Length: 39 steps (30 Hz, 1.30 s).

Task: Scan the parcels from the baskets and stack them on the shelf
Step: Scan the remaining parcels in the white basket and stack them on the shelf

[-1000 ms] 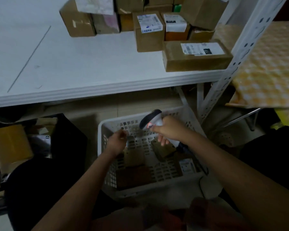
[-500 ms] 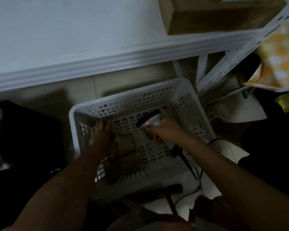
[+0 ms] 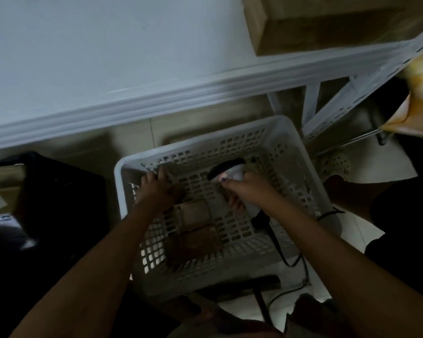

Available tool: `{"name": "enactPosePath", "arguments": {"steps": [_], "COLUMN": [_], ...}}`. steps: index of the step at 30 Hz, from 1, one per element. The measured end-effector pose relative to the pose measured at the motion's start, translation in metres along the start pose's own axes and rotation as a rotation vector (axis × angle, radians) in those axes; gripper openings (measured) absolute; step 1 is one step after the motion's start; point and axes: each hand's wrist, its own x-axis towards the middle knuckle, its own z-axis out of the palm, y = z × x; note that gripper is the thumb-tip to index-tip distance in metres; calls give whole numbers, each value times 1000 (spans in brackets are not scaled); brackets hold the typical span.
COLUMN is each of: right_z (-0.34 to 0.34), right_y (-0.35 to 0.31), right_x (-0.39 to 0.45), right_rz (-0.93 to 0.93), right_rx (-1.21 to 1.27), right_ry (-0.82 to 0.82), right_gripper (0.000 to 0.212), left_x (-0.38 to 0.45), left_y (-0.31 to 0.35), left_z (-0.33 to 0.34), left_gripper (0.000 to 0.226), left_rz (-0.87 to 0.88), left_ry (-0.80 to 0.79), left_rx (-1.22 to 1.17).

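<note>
Two hands inside the basket (image 3: pixel 300 152): left hand (image 3: pixel 156 189) grips a parcel (image 3: pixel 175 191) near its far-left rim; right hand's (image 3: pixel 248 190) fingers wrap the scanner (image 3: pixel 227 170); bare floor between.

Two bare forearms, no sleeves reaching into view. A thin dark band (image 3: pixel 327 213) looped round the right wrist. Painted nail on the right hand (image 3: pixel 248 191), dark polish with a pale patch, too blurred to read further. Left hand (image 3: pixel 155 190) without rings or a watch to be made out in the dim light.
</note>
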Motion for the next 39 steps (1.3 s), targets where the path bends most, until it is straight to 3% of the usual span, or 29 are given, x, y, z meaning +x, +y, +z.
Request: {"name": "enactPosePath", "arguments": {"steps": [4,8,12,14,15,18,20,23,25,28,30,34,39], "right_z": [-9,-26,-43,-48,-51,-57,-63,-72,-78,-85,-88,-91,-91], "right_y": [-16,-24,-26,-26,-27,-28,-33,-46,-57,-74,-86,-110,-136], "right_x": [-17,-49,-97,-119,-130,-159,-175,-196,-206,-216,-217,-216,-211], "right_rz": [-89,-204,-346,-421,-468,-617,-711,-823,-874,-913,-908,-907,-926], "right_rx": [84,133,126,126,137,183,209,229,261,266,267,280,239], "right_ry": [53,98,118,132,153,264,354,448,480,519,508,473,489], "right_gripper": [41,34,31,30,30,32,36,31,26,30,32,33,25], "left_x": [-35,-72,-120,-140,-150,-185,-204,-231,-244,-238,-223,-188,-163], "left_y": [21,39,61,70,75,91,96,99,101,100,100,103,112], "left_z": [-42,-67,-81,-89,-94,-120,-141,-175,-196,-220,-223,-208,-195], "left_gripper": [108,42,44,59,62,41,45,67,75,85,88,93,88], "left_rz": [-66,-78,-86,-43,-9,118,220,403,465,560,536,464,503], "left_ry": [96,55,-106,-132,-134,-81,17,256,521,985,1185,1150,1058], "left_rx": [-209,-795,-1175,-1248,-1278,-1313,-1321,-1256,-1122,-673,-266,173,215]}}
